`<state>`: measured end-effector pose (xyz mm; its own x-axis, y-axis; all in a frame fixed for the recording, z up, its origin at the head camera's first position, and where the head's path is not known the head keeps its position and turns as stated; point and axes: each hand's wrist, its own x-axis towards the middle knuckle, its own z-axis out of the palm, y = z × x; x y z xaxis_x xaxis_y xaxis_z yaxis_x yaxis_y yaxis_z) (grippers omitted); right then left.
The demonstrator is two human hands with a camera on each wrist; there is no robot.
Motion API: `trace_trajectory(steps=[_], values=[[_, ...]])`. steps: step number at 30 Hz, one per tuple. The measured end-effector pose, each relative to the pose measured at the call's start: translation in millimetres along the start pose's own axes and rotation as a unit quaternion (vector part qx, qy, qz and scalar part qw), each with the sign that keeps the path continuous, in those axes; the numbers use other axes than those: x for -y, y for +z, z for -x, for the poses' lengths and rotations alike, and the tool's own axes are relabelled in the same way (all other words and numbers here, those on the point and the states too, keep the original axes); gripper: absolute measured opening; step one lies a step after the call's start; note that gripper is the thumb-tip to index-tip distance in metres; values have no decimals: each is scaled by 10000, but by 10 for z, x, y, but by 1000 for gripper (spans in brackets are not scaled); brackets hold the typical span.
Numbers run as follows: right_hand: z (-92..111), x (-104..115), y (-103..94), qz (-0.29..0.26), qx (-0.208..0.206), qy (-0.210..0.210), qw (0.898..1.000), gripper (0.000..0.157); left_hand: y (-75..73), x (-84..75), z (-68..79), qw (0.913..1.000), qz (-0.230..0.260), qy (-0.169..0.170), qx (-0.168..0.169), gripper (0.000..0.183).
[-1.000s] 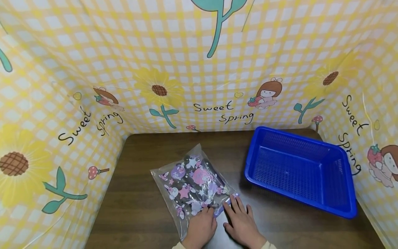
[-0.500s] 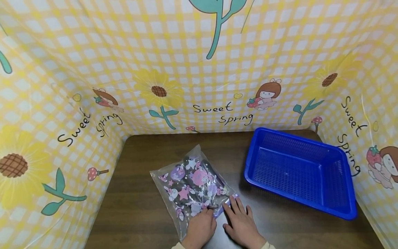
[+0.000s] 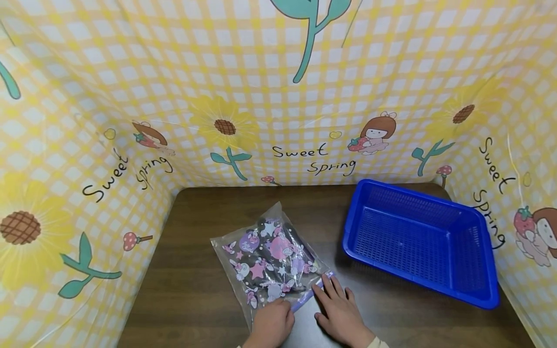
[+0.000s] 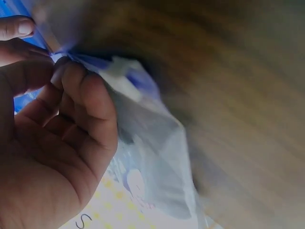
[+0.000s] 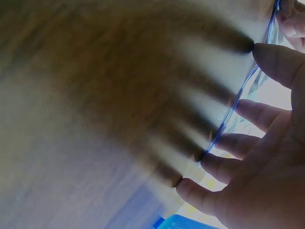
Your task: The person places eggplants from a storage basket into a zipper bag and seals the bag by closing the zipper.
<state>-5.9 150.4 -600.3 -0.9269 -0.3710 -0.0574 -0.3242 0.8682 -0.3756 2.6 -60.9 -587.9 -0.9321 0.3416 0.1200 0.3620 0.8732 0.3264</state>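
Note:
A clear plastic zip bag (image 3: 274,261), printed with pink and purple cartoon figures and stars, lies flat on the table with something dark inside. Along its near right edge runs a purple closure strip (image 3: 302,300). My left hand (image 3: 271,323) pinches that edge near the bag's lower corner, thumb against curled fingers; the left wrist view shows the strip between them. To its right, my right hand (image 3: 341,311) lies with fingers spread and fairly straight, fingertips pressing the upper part of the strip. In the right wrist view its fingertips (image 5: 248,105) touch the bag's edge and the table.
A blue perforated plastic basket (image 3: 400,241) stands at the back right, to the right of the bag. The brown wooden table (image 3: 191,270) is enclosed on three sides by a yellow checked cloth (image 3: 278,121) with flower prints.
My left hand has slid left and toward me along the bag's edge, uncovering more of the purple strip between the hands. The right hand has stayed nearly in place, as have bag and basket.

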Motion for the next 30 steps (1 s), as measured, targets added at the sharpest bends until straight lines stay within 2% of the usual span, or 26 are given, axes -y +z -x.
trace_trajectory(steps=[4, 7, 11, 16, 21, 30], values=[[-5, -5, -14, -2, 132, 55, 9999, 65, -39, 75, 52, 9999, 84, 16, 150, 26], [-9, -6, -20, -17, 179, 82, 9998, 66, -89, 116, 85, 9997, 67, 150, 190, 26], [-8, -1, -30, -51, 268, 103, 9996, 65, -153, 165, 112, 9986, 160, 217, 460, 24], [-9, 6, -34, -89, 329, 88, 9994, 65, -214, 236, 139, 9942, 558, -27, 914, 27], [-7, 6, -27, -81, 298, 84, 9995, 64, -242, 319, 170, 9885, 891, -239, 1199, 26], [-9, 4, -19, -21, 153, 59, 9999, 64, -242, 402, 209, 9879, 918, -276, 1221, 29]])
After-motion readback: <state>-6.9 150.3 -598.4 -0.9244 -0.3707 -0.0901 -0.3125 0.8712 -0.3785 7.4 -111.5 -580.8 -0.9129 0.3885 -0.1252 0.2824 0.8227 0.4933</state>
